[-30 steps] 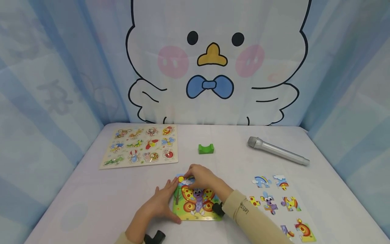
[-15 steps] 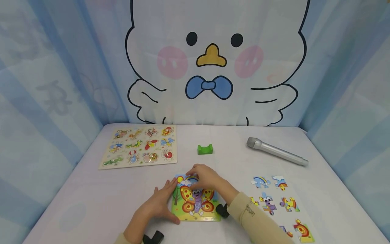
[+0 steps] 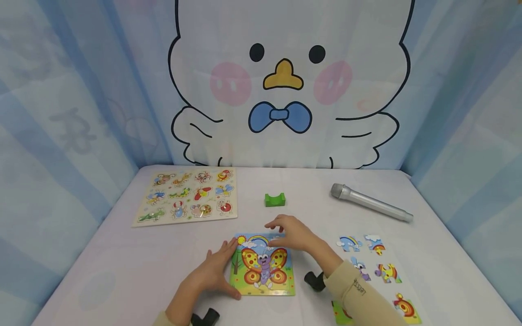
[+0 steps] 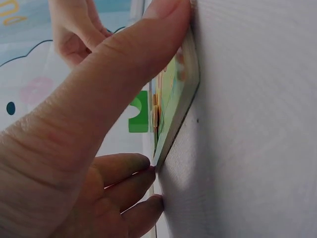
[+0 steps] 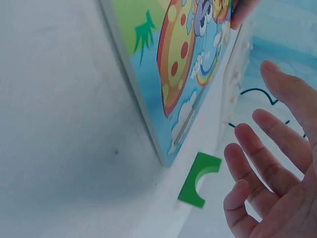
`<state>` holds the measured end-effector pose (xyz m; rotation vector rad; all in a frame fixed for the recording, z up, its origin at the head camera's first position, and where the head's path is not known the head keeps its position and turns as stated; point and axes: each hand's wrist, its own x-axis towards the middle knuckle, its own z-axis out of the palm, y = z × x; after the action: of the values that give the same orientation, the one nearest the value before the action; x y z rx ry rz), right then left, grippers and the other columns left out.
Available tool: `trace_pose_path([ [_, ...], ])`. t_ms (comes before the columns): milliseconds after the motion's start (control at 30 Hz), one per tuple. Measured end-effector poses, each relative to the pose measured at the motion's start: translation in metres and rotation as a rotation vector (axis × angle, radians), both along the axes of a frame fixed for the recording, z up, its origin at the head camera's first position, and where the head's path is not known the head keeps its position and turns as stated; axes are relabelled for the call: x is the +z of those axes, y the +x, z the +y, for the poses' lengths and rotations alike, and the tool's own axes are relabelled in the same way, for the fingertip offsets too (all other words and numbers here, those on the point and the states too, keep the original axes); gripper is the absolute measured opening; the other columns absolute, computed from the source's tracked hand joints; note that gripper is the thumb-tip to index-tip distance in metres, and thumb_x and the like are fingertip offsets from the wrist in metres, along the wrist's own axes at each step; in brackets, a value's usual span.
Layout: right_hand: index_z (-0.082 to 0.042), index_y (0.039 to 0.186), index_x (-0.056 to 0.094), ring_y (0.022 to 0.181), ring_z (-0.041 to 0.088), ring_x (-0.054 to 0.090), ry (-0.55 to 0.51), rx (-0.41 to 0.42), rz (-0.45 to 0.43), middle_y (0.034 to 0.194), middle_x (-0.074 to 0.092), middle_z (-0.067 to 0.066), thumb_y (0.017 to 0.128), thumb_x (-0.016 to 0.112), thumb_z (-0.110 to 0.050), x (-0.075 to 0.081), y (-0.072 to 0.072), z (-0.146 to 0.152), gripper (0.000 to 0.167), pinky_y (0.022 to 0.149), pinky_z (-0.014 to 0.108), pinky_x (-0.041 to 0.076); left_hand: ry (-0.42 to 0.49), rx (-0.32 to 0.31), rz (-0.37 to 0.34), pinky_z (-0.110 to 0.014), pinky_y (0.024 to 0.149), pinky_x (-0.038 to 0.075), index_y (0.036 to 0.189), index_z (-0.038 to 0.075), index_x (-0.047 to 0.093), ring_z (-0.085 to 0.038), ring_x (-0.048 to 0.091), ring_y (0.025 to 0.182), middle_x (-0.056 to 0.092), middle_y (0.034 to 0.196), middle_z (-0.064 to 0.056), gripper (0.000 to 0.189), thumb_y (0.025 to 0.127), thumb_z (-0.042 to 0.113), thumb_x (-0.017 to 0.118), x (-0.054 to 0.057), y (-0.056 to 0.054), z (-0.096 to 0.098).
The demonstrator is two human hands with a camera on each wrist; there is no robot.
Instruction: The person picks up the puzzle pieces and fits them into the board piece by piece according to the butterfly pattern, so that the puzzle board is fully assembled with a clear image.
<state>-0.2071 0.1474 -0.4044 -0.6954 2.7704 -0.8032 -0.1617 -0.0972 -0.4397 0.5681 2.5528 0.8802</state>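
A square butterfly puzzle board (image 3: 263, 265) lies flat on the white table before me, with sun and rainbow along its top. My left hand (image 3: 212, 274) touches its left edge, fingers extended at the upper corner and thumb at the lower one. In the left wrist view the thumb (image 4: 124, 54) lies along the board's near edge. Above the board's upper right part is my right hand (image 3: 294, 233), its fingers loosely spread and nothing between them. The right wrist view shows those fingers (image 5: 265, 163) apart from the board's surface.
Loose puzzle pieces, among them a rainbow piece (image 3: 349, 243) and a spiral-patterned piece (image 3: 406, 309), lie at right, some under my sleeve (image 3: 359, 290). A green notched block (image 3: 275, 199), silver microphone (image 3: 371, 202) and insect puzzle board (image 3: 187, 197) stand further back.
My right hand has moved rightward from the board's upper left, uncovering the rainbow. Its sleeve now hides other loose pieces, and a green one shows at the bottom. The left hand stays put.
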Motion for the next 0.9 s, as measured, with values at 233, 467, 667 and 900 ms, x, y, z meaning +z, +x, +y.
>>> trace_pose_path([
  [233,-0.006,0.115,0.063,0.087,0.021,0.055,-0.024,-0.015,0.034,0.103,0.061,0.007,0.076,0.074,-0.023,0.002,0.006,0.025,0.044,0.070,0.030,0.046,0.004,-0.001,-0.001,-0.063,0.105,0.005,0.143,0.002,0.025,-0.037,0.014,0.136,0.020,0.150,-0.014,0.119,0.048,0.037,0.089,0.000,0.000,0.002],
  [467,-0.005,0.114,0.063,0.085,0.020,0.053,-0.012,-0.045,0.075,0.103,0.061,0.007,0.076,0.074,-0.023,0.003,0.012,0.051,0.044,0.067,0.028,0.046,0.000,0.013,-0.010,-0.063,0.104,0.005,0.143,0.002,0.025,-0.036,0.014,0.136,0.020,0.150,-0.013,0.120,0.047,0.038,0.089,0.000,0.000,0.001],
  [667,-0.003,0.113,0.063,0.085,0.022,0.053,-0.003,-0.071,0.105,0.102,0.061,0.008,0.076,0.075,-0.022,0.004,0.018,0.074,0.044,0.068,0.032,0.049,-0.005,0.012,-0.018,-0.064,0.104,0.005,0.144,0.003,0.025,-0.036,0.015,0.136,0.020,0.150,-0.012,0.122,0.046,0.041,0.088,-0.002,-0.002,0.001],
  [900,-0.002,0.113,0.062,0.084,0.024,0.054,-0.002,-0.110,0.139,0.102,0.061,0.009,0.075,0.075,-0.021,0.004,0.025,0.103,0.044,0.069,0.038,0.050,-0.008,0.010,-0.005,-0.064,0.104,0.006,0.144,0.003,0.024,-0.036,0.015,0.136,0.020,0.150,-0.012,0.122,0.047,0.041,0.088,-0.002,-0.002,0.000],
])
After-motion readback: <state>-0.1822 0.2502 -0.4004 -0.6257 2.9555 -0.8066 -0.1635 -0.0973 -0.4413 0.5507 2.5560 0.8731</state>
